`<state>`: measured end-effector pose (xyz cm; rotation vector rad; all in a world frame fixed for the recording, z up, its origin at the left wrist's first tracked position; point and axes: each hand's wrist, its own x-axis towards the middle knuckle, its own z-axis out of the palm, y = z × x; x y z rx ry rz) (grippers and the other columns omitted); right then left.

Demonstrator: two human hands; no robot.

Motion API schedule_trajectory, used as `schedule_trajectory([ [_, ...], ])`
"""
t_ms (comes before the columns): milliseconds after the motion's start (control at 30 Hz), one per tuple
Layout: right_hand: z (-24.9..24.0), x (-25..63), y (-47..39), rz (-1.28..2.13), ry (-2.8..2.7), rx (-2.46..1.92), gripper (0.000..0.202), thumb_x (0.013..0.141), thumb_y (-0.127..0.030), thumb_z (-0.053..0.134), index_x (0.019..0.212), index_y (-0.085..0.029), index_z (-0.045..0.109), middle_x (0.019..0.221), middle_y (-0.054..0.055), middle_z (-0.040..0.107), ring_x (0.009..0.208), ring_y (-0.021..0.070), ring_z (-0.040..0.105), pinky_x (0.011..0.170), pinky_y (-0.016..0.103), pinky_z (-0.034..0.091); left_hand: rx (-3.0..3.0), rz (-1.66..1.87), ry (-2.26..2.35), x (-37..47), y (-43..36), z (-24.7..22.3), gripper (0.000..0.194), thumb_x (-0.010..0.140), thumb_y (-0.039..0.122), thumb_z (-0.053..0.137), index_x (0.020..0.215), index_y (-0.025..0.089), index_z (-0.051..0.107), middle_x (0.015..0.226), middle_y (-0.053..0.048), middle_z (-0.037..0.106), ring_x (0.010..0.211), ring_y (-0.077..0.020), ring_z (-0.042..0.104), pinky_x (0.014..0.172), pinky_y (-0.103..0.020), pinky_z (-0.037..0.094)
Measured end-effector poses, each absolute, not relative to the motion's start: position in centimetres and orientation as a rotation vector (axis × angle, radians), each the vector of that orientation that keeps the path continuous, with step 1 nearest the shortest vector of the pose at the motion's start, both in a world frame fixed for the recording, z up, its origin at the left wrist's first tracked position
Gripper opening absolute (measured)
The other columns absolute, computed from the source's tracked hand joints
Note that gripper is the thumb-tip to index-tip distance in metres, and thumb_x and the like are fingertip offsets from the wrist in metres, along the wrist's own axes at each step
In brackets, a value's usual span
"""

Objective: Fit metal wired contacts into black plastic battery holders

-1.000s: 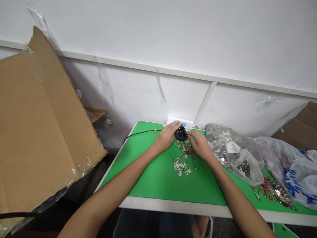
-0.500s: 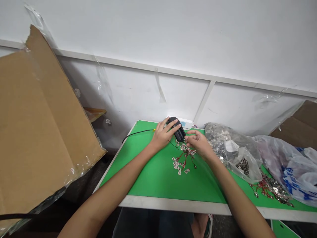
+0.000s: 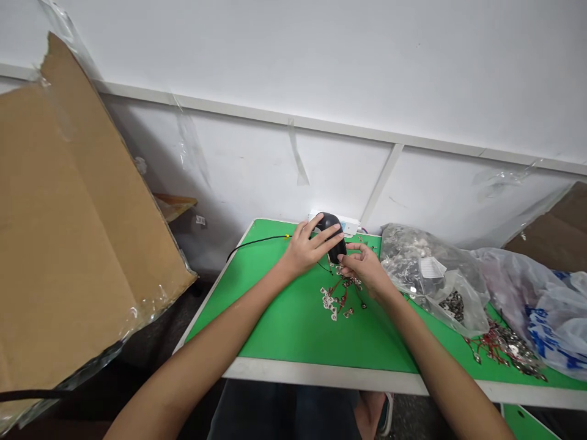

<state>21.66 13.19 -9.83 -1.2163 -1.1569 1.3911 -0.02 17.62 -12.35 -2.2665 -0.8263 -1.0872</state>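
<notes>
Two bare hands meet over the far part of a green tabletop [image 3: 293,333] in the head view. The left hand [image 3: 303,249] has its fingers spread and curved across a rounded black casing [image 3: 338,251], holding it tilted; its thumb is hidden. The casing sits between the hands, in front of a white power strip [image 3: 352,227] at the table's far edge. The right hand [image 3: 367,270] brings thumb and forefinger to the lower right edge of the casing, the two tips a little apart; I cannot tell whether they pinch anything small there. Just below the hands, nearer the person, lies a scatter of small metal contacts [image 3: 329,301], some with red wires. A black cable [image 3: 257,241] with a yellow band runs from the left edge of the table to the left hand. Right of the right hand rests a clear plastic bag [image 3: 401,260] with a white label [image 3: 432,267], then a whitish bag [image 3: 548,333] with blue lettering, and near them a heap of wired metal parts [image 3: 513,351]. A large cardboard box [image 3: 87,220] fills the left side
</notes>
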Motion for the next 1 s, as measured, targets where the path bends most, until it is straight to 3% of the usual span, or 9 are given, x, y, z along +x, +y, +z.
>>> schedule_trajectory([
  [200,-10.7,21.7,13.5,1.368,-1.202,-1.229,0.06,0.07,-0.043,0.093,0.113,-0.022,0.056,0.069,-0.006,0.067,0.055,0.0144,0.067,0.053,0.025,0.055,-2.285,-1.053,-0.815,-0.1,17.2,-11.9,0.055,0.105,0.02,0.056,0.155,0.043,0.053,0.151,-0.004,0.065,0.155,-0.0386,0.043,0.119,-0.064,0.041],
  [400,-10.5,21.6,13.2,1.443,-1.214,-1.112,0.043,0.077,-0.048,0.089,0.106,-0.021,0.071,0.098,0.003,0.075,0.081,0.0151,0.075,0.067,0.023,0.061,-2.248,-1.161,-0.839,-0.2,17.2,-11.7,0.056,0.105,0.019,0.055,0.157,0.039,0.051,0.15,-0.006,0.065,0.157,-0.0386,0.04,0.12,-0.063,0.039],
  [500,-10.2,21.5,13.1,1.543,-1.144,-1.027,0.042,0.077,-0.047,0.09,0.104,-0.021,0.072,0.093,0.004,0.076,0.078,0.0148,0.076,0.065,0.021,0.061,-2.287,-1.167,-0.913,0.0,17.3,-11.7,0.057,0.107,0.017,0.046,0.161,0.035,0.045,0.157,-0.008,0.058,0.159,-0.037,0.036,0.122,-0.064,0.036],
  [633,-10.4,21.6,13.6,1.438,-1.023,-0.974,0.042,0.074,-0.044,0.093,0.101,-0.021,0.07,0.092,0.002,0.075,0.078,0.0141,0.076,0.067,0.021,0.063,-2.345,-1.273,-0.995,0.4,17.3,-11.2,0.06,0.105,0.01,0.039,0.162,0.027,0.042,0.166,-0.012,0.048,0.159,-0.0341,0.035,0.122,-0.061,0.039],
  [700,-10.7,21.9,14.1,1.36,-0.98,-0.959,0.043,0.072,-0.044,0.094,0.1,-0.022,0.069,0.093,0.002,0.075,0.081,0.0142,0.076,0.07,0.021,0.064,-2.327,-1.432,-1.051,0.7,17.0,-10.9,0.05,0.106,0.015,0.043,0.154,0.022,0.05,0.157,-0.015,0.056,0.149,-0.0317,0.049,0.12,-0.056,0.044],
  [800,-11.0,22.4,14.7,1.264,-0.967,-0.956,0.047,0.072,-0.046,0.094,0.104,-0.022,0.068,0.094,0.001,0.074,0.085,0.015,0.076,0.072,0.022,0.063,-2.443,-1.604,-1.209,1.5,16.2,-10.6,0.03,0.107,0.03,0.05,0.133,0.019,0.061,0.121,-0.012,0.072,0.112,-0.025,0.068,0.101,-0.045,0.055],
  [900,-11.2,22.5,14.8,1.205,-1.006,-0.965,0.049,0.074,-0.049,0.092,0.108,-0.022,0.069,0.098,0.001,0.074,0.088,0.0164,0.076,0.075,0.024,0.063,-2.785,-1.619,-1.406,2.7,15.3,-10.6,0.032,0.105,0.038,0.055,0.131,0.021,0.061,0.1,-0.005,0.072,0.077,-0.0165,0.066,0.073,-0.032,0.055],
  [1000,-11.4,22.0,14.5,1.178,-1.056,-0.948,0.048,0.077,-0.051,0.089,0.11,-0.022,0.069,0.103,0.003,0.074,0.091,0.0181,0.076,0.083,0.03,0.064,-2.991,-1.691,-1.532,3.9,14.5,-10.8,0.038,0.101,0.041,0.06,0.133,0.02,0.06,0.099,-0.003,0.071,0.06,-0.0108,0.056,0.056,-0.025,0.043],
])
